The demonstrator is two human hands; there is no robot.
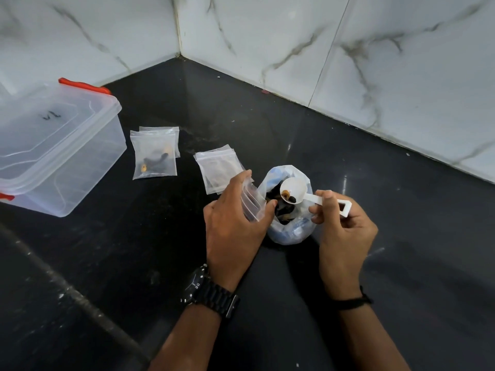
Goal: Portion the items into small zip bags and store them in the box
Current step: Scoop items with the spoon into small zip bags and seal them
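Observation:
My left hand [235,223] grips a small clear zip bag [251,200], held upright beside a white plastic bag [288,232] of dark and amber items. My right hand [341,226] pinches the handle of a white scoop [294,190]. The scoop's bowl hovers over the plastic bag's mouth with a few dark and amber pieces in it. A filled zip bag [154,156] lies on the black counter, on top of another zip bag. A small stack of empty zip bags [218,167] lies just beyond my left hand. The clear storage box [57,145] with red latches stands at the left, lid on.
The black counter [134,250] runs into a corner of white marble-look wall tiles [267,36]. A dark watch is on my left wrist and a dark band on my right wrist.

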